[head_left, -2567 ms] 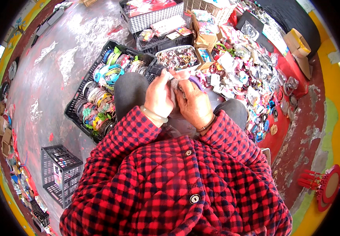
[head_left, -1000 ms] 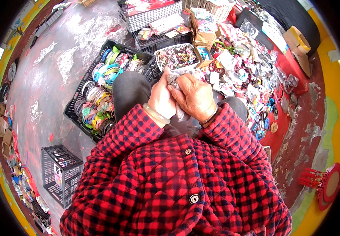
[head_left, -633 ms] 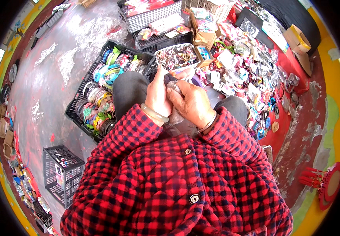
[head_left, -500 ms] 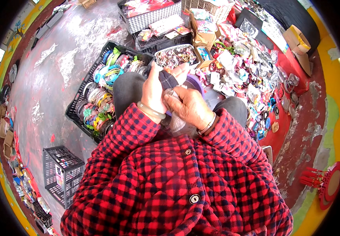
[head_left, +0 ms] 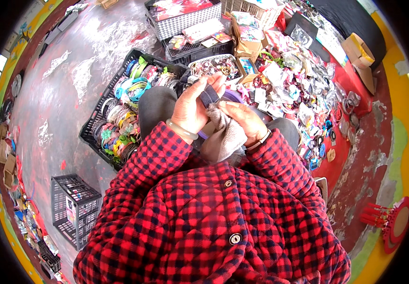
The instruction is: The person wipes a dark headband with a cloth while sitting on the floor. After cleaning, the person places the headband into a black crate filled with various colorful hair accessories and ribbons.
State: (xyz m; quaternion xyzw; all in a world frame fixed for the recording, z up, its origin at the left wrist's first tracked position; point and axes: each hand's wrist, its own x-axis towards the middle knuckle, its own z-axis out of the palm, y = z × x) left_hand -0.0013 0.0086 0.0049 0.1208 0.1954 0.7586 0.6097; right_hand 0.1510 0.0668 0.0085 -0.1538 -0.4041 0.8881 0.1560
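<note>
Our right hand (head_left: 246, 120) had drawn slightly right since half a second earlier, and more of the grey-brown cloth (head_left: 226, 139) showed, hanging toward the near side. Beyond us the floor (head_left: 62, 137) spread far and left, past a black crate (head_left: 95, 117) of hair bands (head_left: 133, 89), while a heap (head_left: 285, 90) of small goods crowded the far right. We judged the left roomier for moving, though the crate's right edge stood just beside our left knee (head_left: 157, 108). Between our knees a purple basin (head_left: 234, 96) showed its rim behind our hands, probably placed there for easy reach. We had the cloth in front of it, its top pinched between the right thumb and fingers, perhaps to keep it from slipping. Our left hand (head_left: 190, 112) was half open, palm up, loosely holding a dark strip (head_left: 209, 96), likely to steady it; whether strip and cloth were joined we couldn't tell.
</note>
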